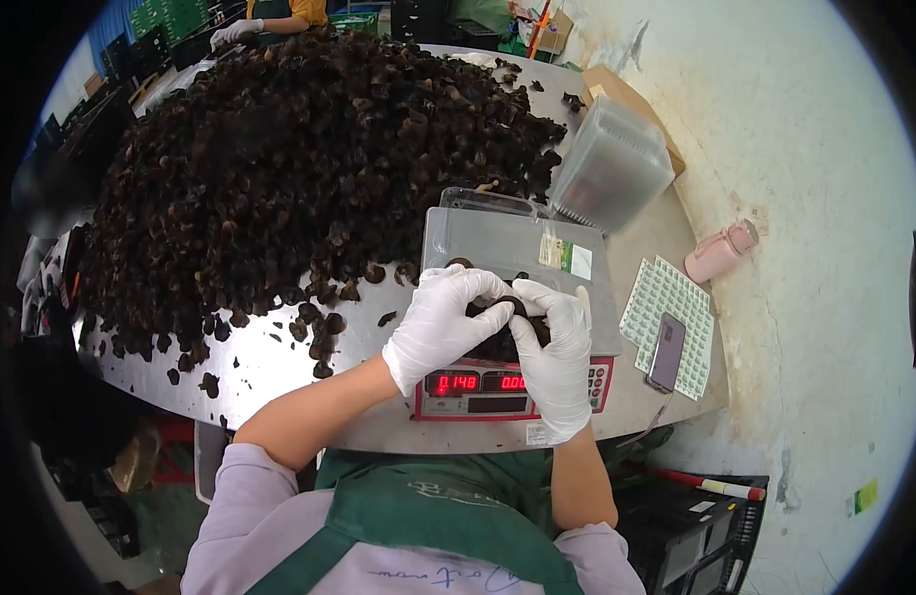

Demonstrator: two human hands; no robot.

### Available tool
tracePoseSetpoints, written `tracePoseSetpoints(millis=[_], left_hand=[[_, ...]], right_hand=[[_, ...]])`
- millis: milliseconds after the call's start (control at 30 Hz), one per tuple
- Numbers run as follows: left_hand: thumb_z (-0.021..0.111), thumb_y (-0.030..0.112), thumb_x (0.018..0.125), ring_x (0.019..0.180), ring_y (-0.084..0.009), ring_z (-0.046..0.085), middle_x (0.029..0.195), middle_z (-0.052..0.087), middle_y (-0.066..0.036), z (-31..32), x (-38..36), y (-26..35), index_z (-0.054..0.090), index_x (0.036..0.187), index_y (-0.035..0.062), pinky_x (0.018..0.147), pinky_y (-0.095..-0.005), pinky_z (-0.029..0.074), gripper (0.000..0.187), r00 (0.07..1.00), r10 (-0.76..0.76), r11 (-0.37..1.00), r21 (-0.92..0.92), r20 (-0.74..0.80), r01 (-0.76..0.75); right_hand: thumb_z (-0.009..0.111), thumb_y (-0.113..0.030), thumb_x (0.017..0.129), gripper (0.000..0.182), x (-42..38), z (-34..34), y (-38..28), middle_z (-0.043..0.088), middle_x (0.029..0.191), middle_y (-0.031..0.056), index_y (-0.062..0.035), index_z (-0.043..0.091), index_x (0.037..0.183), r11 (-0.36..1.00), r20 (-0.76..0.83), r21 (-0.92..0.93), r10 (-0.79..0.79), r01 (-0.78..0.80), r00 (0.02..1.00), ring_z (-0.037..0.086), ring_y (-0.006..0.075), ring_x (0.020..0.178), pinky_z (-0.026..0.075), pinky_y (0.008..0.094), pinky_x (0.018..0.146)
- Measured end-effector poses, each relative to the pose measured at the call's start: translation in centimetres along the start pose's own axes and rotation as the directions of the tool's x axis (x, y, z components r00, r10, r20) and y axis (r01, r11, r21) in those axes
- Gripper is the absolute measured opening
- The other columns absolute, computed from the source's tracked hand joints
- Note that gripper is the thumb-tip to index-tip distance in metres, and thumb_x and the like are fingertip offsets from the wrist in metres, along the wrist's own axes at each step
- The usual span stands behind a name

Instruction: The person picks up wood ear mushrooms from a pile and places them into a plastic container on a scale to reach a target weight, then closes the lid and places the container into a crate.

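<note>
While both gloved hands cup a clump of dark mushrooms (pixel 502 337) over the scale (pixel 512 389), the left hand (pixel 440 325) curls its fingers closed around the near-black, wrinkled and glossy pieces and the right hand (pixel 560 349) presses against them from the other side. Behind the scale a huge heap of the same mushrooms (pixel 299 169) covers the metal table (pixel 269 367). Right of the scale lie a phone (pixel 666 351) and a pink bottle (pixel 721 252) by the whitewashed wall (pixel 805 178).

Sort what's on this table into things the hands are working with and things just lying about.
In use: left hand, right hand, dried mushrooms between them, scale, big mushroom pile.
Lying about: phone, pink bottle, stacked clear trays.
</note>
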State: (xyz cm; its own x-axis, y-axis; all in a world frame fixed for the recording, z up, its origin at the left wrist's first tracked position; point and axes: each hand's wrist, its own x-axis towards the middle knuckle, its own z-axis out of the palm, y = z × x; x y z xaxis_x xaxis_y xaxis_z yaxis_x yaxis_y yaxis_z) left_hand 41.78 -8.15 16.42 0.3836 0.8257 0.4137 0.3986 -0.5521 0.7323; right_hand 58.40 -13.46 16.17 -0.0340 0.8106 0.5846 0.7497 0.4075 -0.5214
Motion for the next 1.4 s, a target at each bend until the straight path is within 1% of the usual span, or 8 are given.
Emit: tracePoseSetpoints(millis=[67,367,533,767,900,1067,1233,1400], left_hand=[[0.069,0.007,0.088,0.082,-0.0126,0.061,0.091,0.070,-0.004,0.0,0.1,-0.2,0.072,0.100,0.0036,0.077,-0.0313,0.048,0.013,0.960,-0.216,0.906,-0.330,0.178,0.265],[0.060,-0.006,0.093,0.090,-0.0112,0.066,0.104,0.071,-0.006,-2.0,-0.5,-0.2,0.068,0.110,-0.0010,0.080,-0.0250,0.053,0.020,0.986,-0.157,0.891,-0.438,-0.056,0.117],[0.062,-0.004,0.094,0.097,-0.0110,0.065,0.107,0.070,-0.006,-7.8,-6.0,-1.6,0.069,0.109,-0.0007,0.088,-0.0268,0.053,0.017,0.971,-0.232,0.828,-0.512,0.061,0.230],[0.079,0.031,0.080,0.061,-0.0214,0.069,0.066,0.070,-0.006,-15.1,-20.8,-4.4,0.078,0.102,0.0161,0.061,-0.0314,0.054,0.027,0.821,-0.556,0.713,0.581,0.128,0.392],[0.073,0.033,0.084,0.069,-0.0234,0.069,0.074,0.070,-0.006,-15.4,-24.1,-5.7,0.076,0.103,0.0188,0.065,-0.0358,0.054,0.024,0.849,-0.526,0.611,0.673,-0.049,0.417],[0.070,0.022,0.088,0.070,-0.0259,0.066,0.075,0.067,-0.007,-11.4,-18.7,-10.3,0.071,0.097,0.0133,0.064,-0.0386,0.051,0.013,0.920,-0.199,0.791,0.499,-0.337,0.354],[0.074,0.029,0.085,0.082,-0.0284,0.065,0.086,0.065,-0.008,-7.8,-13.9,-13.5,0.067,0.092,0.0125,0.073,-0.0408,0.051,0.020,0.871,-0.402,0.692,0.529,-0.282,0.491],[0.066,0.010,0.088,0.085,-0.0171,0.061,0.088,0.063,-0.003,-9.0,-13.2,-13.8,0.063,0.085,0.0058,0.075,-0.0331,0.051,0.006,0.772,-0.415,0.910,-0.209,-0.481,0.359]], right_hand=[[0.073,-0.005,0.082,0.043,-0.2,0.1,0.1,0.066,0.099,0.0016,-0.0162,0.064,0.122,0.994,0.002,0.073,0.079,-0.079,0.997,0.060,0.0210,0.099,0.024,0.0519,0.117],[0.070,0.003,0.086,0.035,0.2,-0.9,-0.9,0.064,0.096,0.0013,-0.0042,0.064,0.119,0.800,-0.017,0.493,0.403,-0.343,0.915,0.058,0.0134,0.087,0.041,0.0324,0.101],[0.073,-0.001,0.082,0.031,0.4,-2.2,-0.5,0.067,0.104,0.0062,-0.0088,0.069,0.112,0.972,0.038,0.076,0.220,-0.223,0.975,0.058,0.0215,0.100,0.036,0.0402,0.103],[0.065,0.002,0.086,0.023,-1.9,-2.0,-0.3,0.068,0.111,0.0068,-0.0069,0.069,0.107,0.986,-0.098,-0.029,0.161,-0.164,0.982,0.060,0.0240,0.111,0.038,0.0407,0.107],[0.062,0.007,0.088,0.022,-3.2,-2.0,0.1,0.067,0.111,0.0094,-0.0023,0.068,0.108,0.985,-0.115,-0.007,0.171,-0.172,0.979,0.061,0.0248,0.109,0.045,0.0367,0.098],[0.060,0.006,0.092,0.019,-3.9,-2.1,0.3,0.065,0.111,0.0105,-0.0002,0.067,0.109,0.991,-0.127,0.013,0.134,-0.133,0.983,0.061,0.0249,0.108,0.046,0.0367,0.097],[0.060,0.006,0.092,0.019,-5.1,-3.4,0.5,0.065,0.108,0.0106,-0.0001,0.067,0.108,0.987,-0.155,-0.107,0.101,-0.119,0.983,0.062,0.0249,0.105,0.047,0.0364,0.097],[0.059,0.006,0.092,0.020,-6.7,-4.8,1.8,0.066,0.106,0.0108,-0.0001,0.067,0.109,0.959,-0.134,-0.253,0.094,-0.125,0.987,0.062,0.0250,0.104,0.047,0.0362,0.097]])
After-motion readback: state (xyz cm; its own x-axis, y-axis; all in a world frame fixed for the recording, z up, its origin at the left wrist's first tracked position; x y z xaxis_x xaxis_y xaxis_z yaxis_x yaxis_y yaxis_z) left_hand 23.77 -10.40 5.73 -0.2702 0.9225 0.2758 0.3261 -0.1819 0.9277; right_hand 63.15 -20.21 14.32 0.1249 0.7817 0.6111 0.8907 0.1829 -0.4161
